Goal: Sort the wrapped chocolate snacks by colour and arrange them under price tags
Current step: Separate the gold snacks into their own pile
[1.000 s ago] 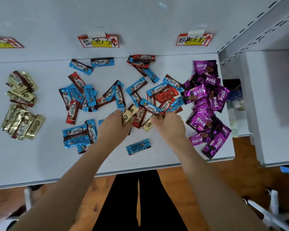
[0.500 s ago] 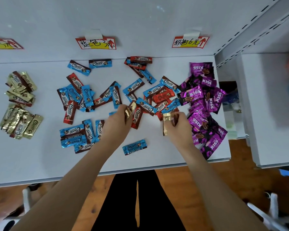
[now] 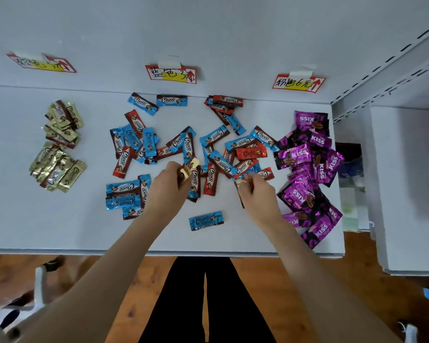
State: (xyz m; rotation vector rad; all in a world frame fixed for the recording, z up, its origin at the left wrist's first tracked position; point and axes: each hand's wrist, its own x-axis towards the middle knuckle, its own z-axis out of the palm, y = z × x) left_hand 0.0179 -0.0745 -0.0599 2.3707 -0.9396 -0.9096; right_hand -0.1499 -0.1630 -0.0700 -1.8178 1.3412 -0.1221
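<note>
— What do the hands hold?
— The left hand (image 3: 167,188) pinches a gold snack (image 3: 188,169); the right hand (image 3: 258,195) grips a second gold snack (image 3: 240,184), both over the blue-and-red pile (image 3: 188,144) on the shelf (image 3: 60,219).

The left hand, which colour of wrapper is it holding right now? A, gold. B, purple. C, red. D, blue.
A: the left hand pinches a gold snack at its fingertips, the same colour as the gold pile lying far left.
</note>
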